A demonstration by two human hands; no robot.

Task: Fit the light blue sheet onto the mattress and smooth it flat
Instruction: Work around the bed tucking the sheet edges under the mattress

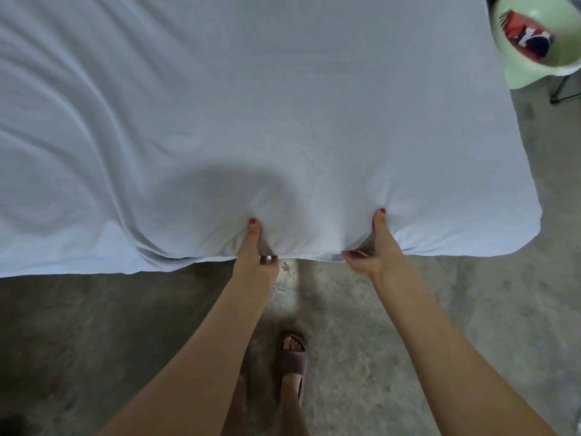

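Observation:
The light blue sheet covers the whole mattress, which is hidden beneath it. Long diagonal wrinkles run across its left half; the right half lies smoother and wraps the near right corner. My left hand grips the sheet's near edge, thumb on top and fingers curled under. My right hand grips the same edge a short way to the right, thumb on top, fingers tucked below. The fabric between the two hands is bunched into a small bulge.
A pale green plastic chair holding red and dark cloth stands at the bed's far right. Bare concrete floor lies in front of the bed. My sandalled foot stands close to the edge.

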